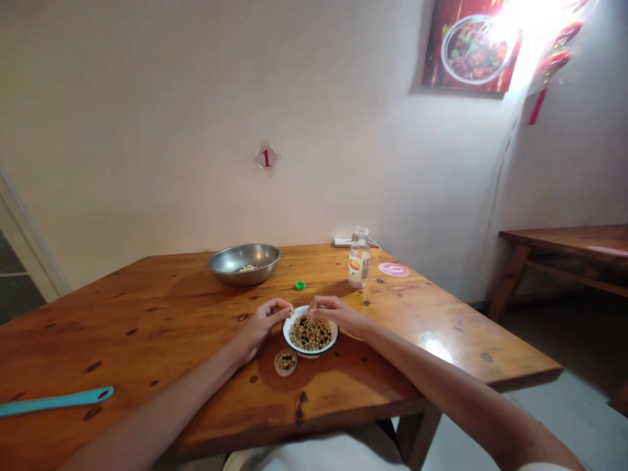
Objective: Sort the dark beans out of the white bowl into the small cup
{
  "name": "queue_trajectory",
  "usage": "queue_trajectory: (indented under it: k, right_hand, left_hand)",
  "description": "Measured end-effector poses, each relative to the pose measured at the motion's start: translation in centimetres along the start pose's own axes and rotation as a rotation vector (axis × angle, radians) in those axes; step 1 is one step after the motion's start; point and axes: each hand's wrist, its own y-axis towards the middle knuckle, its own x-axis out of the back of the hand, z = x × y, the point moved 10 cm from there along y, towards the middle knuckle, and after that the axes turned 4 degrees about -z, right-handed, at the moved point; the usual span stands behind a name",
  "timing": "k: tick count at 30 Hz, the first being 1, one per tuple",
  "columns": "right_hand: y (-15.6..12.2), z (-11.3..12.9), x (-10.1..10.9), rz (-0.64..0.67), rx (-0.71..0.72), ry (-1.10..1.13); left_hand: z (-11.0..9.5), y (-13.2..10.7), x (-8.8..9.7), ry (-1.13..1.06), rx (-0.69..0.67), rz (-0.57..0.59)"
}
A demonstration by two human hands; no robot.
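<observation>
A white bowl [335, 333] with a dark rim stands near the table's front edge, holding many small round tan and dark bean-like pieces [310, 335]. At its left rim, my left hand [262, 324] is closed in a pinch, a small pale piece [291, 311] between thumb and fingertips. My right hand [338, 315] reaches over the bowl's right side with fingertips pinched just above the pieces; what they hold, if anything, I cannot make out. Just in front of the bowl, a small round dish [285, 371] contains similar tan and dark pieces.
A steel basin [230, 273] with some pale pieces [250, 267] sits at the back left. Behind the bowl lie a green cap [300, 285] and an uncapped clear bottle [360, 265]. A power strip [343, 243] is against the wall. A blue handle [63, 400] lies at left.
</observation>
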Motion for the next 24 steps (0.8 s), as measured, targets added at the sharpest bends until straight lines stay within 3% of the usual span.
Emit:
queue_trajectory:
  k: [24]
  right_hand:
    - [0.03, -0.60, 0.18, -0.030, -0.031, 0.030]
  left_hand:
    - [1.04, 0.59, 0.05, -0.105, 0.027, -0.015]
